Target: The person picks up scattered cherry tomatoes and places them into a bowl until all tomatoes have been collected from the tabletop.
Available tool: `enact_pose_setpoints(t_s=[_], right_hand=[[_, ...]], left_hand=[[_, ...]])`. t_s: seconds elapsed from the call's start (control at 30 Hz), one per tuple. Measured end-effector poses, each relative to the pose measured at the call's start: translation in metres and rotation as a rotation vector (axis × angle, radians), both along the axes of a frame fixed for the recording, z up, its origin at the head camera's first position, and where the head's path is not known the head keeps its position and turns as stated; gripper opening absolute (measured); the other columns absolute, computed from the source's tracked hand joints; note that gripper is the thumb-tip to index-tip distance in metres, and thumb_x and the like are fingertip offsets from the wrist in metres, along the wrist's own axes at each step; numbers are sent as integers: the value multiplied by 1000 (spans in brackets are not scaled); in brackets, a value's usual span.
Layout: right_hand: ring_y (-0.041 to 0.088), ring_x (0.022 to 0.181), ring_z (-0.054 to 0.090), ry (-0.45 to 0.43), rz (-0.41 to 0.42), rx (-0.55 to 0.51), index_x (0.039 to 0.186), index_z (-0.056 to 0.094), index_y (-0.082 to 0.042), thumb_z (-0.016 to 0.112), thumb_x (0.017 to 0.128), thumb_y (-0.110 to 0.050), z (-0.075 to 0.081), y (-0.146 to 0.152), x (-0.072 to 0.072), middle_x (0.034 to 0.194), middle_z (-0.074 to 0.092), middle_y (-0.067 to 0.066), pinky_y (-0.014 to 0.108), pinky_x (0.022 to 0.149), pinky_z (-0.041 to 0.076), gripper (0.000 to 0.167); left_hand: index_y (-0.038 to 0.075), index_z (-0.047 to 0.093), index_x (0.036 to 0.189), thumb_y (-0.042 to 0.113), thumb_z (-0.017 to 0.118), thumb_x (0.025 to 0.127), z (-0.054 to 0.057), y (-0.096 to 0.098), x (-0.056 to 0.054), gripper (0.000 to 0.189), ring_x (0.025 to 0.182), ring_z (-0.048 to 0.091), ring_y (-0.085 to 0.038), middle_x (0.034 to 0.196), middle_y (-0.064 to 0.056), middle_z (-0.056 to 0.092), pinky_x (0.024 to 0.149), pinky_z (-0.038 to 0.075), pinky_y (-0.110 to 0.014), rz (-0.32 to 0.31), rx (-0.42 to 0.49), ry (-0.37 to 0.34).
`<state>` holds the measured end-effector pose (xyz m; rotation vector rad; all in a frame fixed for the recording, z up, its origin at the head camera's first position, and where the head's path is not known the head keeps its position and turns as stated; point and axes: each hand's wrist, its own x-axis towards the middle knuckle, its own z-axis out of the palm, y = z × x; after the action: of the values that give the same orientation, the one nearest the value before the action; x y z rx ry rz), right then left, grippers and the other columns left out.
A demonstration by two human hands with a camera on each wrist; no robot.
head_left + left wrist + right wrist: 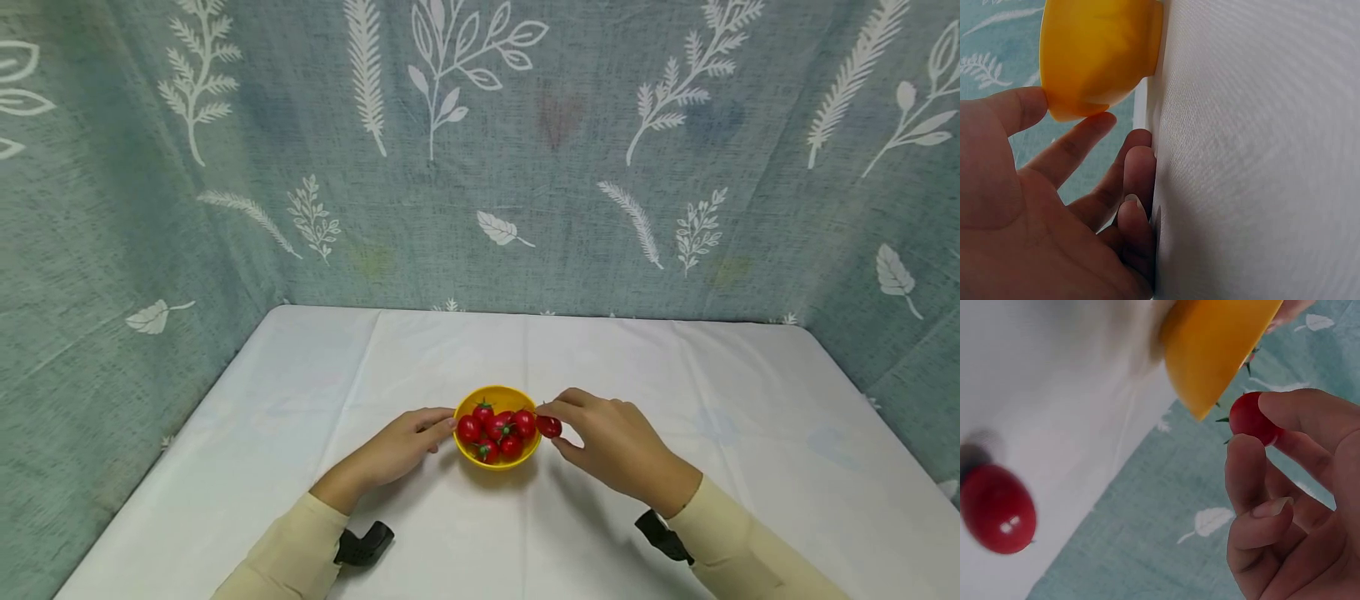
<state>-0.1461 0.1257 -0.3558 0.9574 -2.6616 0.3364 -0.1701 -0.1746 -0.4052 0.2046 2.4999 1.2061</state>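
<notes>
A yellow bowl (496,465) on the white-covered table holds several red cherry tomatoes (499,427) with green stems. My left hand (401,446) is at its left side; in the left wrist view, the thumb and a fingertip pinch the bowl (1100,56) near the rim, other fingers lower by the cloth. Between the thumb and finger of my right hand (611,437) is a cherry tomato (1252,419), just off the bowl's right rim, its green stem toward the bowl in the right wrist view. Another red tomato (999,509) shows against the white cloth there.
A white cloth (420,533) covers the table, with creases running across it. Patterned grey-green curtains (465,208) hang behind the table and along both sides. Black bands (363,546) sit at both wrists, below pale sleeves.
</notes>
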Motion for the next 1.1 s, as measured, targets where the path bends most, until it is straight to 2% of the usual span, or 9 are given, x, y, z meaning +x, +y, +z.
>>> enact_pose_setpoints(t_s=[0.27, 0.6, 1.1], right_hand=[[8, 72, 66, 2, 19, -23, 115, 73, -22, 81, 83, -19, 3, -15, -7, 107, 70, -6, 19, 55, 43, 33], [10, 77, 67, -66, 14, -24, 117, 73, -20, 80, 85, -22, 0, -28, -17, 109, 70, -4, 20, 58, 46, 33], [15, 87, 70, -137, -1, -15, 118, 73, -20, 77, 87, -21, -8, -42, -26, 112, 70, 1, 28, 66, 55, 31]], left_hand=[[23, 61, 139, 52, 50, 101, -1, 0, -1, 49, 96, 59, -14, 129, 1, 63, 86, 47, -38, -6, -3, 15], [21, 60, 139, 51, 50, 101, -2, 1, -1, 50, 98, 62, -14, 135, -2, 62, 91, 48, -43, -8, 7, 7], [22, 61, 138, 52, 51, 100, -3, -1, -1, 49, 98, 62, -14, 133, -1, 63, 88, 48, -40, 1, 8, 9]])
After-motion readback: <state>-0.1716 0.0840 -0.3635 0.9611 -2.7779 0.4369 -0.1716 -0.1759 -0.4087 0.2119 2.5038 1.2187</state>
